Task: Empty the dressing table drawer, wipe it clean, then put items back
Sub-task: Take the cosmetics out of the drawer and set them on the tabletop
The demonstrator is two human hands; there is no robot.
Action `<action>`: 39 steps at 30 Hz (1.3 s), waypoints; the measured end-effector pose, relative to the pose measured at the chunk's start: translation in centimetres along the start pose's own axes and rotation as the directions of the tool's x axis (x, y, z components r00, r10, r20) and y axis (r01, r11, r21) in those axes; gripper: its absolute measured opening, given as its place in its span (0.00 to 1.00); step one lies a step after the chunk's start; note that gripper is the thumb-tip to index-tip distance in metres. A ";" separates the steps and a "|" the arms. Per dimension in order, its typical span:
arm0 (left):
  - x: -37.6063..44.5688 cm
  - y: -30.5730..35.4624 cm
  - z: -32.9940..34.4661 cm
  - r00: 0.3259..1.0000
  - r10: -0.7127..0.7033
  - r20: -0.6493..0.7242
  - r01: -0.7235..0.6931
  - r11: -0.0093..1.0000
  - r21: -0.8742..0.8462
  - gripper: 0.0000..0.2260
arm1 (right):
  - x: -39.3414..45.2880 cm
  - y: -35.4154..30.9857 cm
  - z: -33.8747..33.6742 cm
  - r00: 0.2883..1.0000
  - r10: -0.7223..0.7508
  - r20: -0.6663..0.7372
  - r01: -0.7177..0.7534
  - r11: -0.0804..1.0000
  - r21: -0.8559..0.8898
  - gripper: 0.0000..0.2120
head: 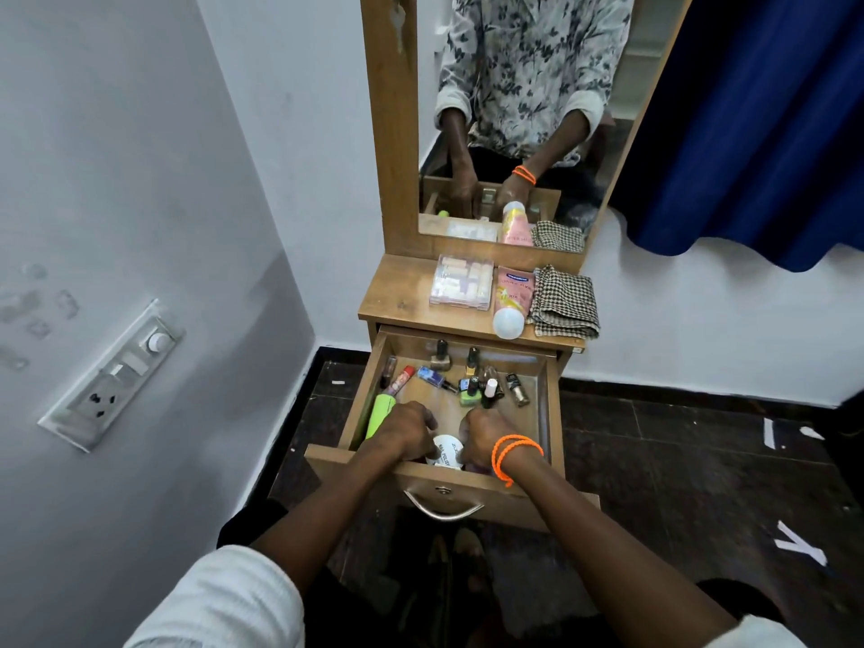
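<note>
- Fingers of both the left hand (406, 430) and the right hand (484, 434) curl onto a white round container (447, 452).
- That container sits at the front of the open drawer (544, 416); nail polish bottles (477, 388) lie toward its back.

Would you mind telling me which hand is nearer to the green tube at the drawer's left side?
Left. The left hand sits right beside the green tube, at its right edge; the right hand is farther right, across the white round container.
</note>
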State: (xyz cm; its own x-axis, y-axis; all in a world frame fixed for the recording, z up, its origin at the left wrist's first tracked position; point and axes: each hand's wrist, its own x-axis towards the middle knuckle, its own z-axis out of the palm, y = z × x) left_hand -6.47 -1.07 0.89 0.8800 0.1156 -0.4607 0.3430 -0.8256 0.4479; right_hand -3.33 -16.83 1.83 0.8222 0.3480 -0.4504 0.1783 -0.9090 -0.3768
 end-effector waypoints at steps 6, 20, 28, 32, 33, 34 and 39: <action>-0.4 0.1 -0.2 0.998 -0.015 0.057 0.019 0.998 -0.066 0.18 | 0.1 -0.5 -0.4 0.998 0.054 0.026 -0.057 0.989 0.135 0.13; 0.9 -1.1 -3.0 0.999 -0.042 -0.018 0.023 0.796 -0.605 0.12 | 0.0 -0.5 -3.2 0.945 -0.194 -0.263 0.296 0.848 0.439 0.16; 2.1 1.1 -7.9 0.973 -0.128 -0.193 -0.106 0.491 -0.865 0.15 | 1.9 -3.9 -7.0 0.772 -0.256 -0.582 0.450 0.866 0.216 0.15; 3.7 3.0 -10.9 0.950 -0.159 -0.269 -0.183 0.418 -0.890 0.15 | 4.6 -5.2 -10.1 0.751 -0.261 -0.607 0.426 0.894 0.142 0.16; 4.3 3.5 -11.7 0.938 -0.178 -0.296 -0.196 0.433 -0.880 0.14 | 5.3 -5.4 -10.8 0.756 -0.252 -0.605 0.405 0.905 0.129 0.16; 4.8 4.3 -12.4 0.928 -0.191 -0.321 -0.208 0.450 -0.869 0.13 | 6.0 -5.5 -11.5 0.762 -0.240 -0.601 0.384 0.915 0.121 0.16; 8.7 6.9 -14.4 0.901 -0.163 -0.403 -0.230 0.607 -0.761 0.07 | 8.9 -5.8 -14.3 0.788 -0.130 -0.601 0.248 0.962 0.117 0.15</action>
State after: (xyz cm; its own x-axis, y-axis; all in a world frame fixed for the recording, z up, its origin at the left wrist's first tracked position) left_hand 8.23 2.23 11.01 0.8689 0.4614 -0.1792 0.2554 -0.1079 0.9608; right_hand 10.73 -11.71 11.60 0.9501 0.2544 0.1805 0.3119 -0.7610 -0.5689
